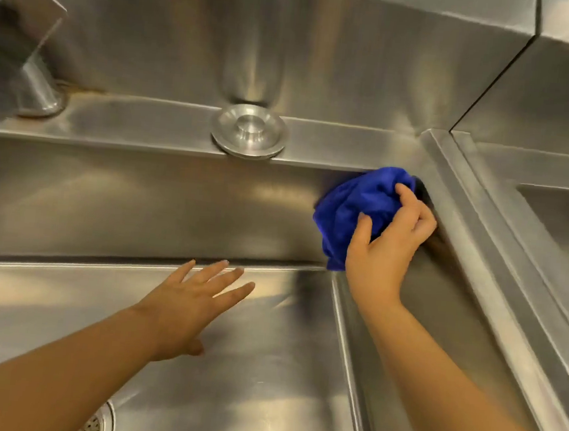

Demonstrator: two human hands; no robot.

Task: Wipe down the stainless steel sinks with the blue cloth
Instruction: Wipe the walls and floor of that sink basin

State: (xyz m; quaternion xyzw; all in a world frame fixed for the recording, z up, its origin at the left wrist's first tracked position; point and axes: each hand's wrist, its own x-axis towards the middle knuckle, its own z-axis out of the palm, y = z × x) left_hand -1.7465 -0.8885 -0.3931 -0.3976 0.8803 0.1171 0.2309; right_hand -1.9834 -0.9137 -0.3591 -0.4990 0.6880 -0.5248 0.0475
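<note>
Head view, looking down into a stainless steel sink (139,202). The right hand (387,248) grips the blue cloth (349,207), bunched into a wad, with the thumb curled over its lower side and the fingers (407,195) hooked over its top. The cloth is pressed into the far right corner of the basin, against the back wall just below the rear ledge (351,145) and beside the raised divider (474,232). Its lower edge hangs near the seam where the back wall meets the sink floor. The left hand (193,300) holds nothing; it is wide, fingers straight and spread, palm down over the sink floor near the back wall. Whether it touches the steel cannot be told. A round steel cap (249,131) sits on the rear ledge, well left of the cloth. A faucet base (37,90), blurred, stands at the ledge's left end. A perforated drain strainer (94,425) shows at the bottom edge, partly hidden by the left forearm. A second sink (561,222) lies to the right of the divider. A steel backsplash (325,47) rises behind both.
</note>
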